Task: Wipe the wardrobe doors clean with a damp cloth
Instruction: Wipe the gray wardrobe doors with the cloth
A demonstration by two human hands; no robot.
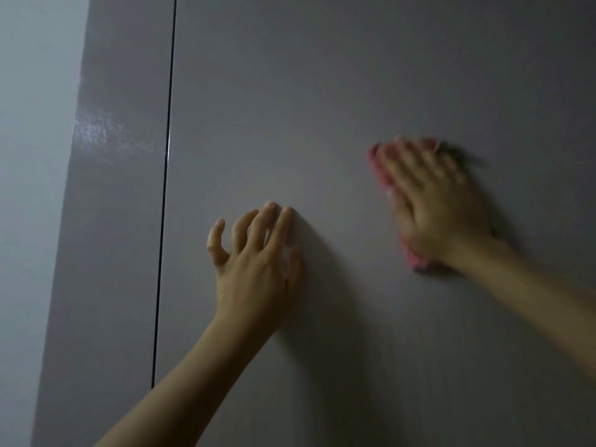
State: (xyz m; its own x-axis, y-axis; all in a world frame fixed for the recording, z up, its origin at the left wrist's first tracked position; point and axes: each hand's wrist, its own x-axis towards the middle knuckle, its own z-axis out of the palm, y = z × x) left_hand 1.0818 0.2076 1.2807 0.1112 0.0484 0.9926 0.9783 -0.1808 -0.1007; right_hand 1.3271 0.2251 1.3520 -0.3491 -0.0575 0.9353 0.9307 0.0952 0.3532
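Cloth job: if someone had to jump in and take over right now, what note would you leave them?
Right hand: flat on the pink cloth, pressing it against the wide door; blurred, so it looks mid-wipe.
Left hand: holds nothing, fingertips resting on the same door, lower and to the left of the cloth.
Narrow door: left of the dark gap, with a shiny patch near its left edge that may be damp.
Done: cannot tell how much is wiped.
Left: probably carry on across the wide door, then check the narrow one.
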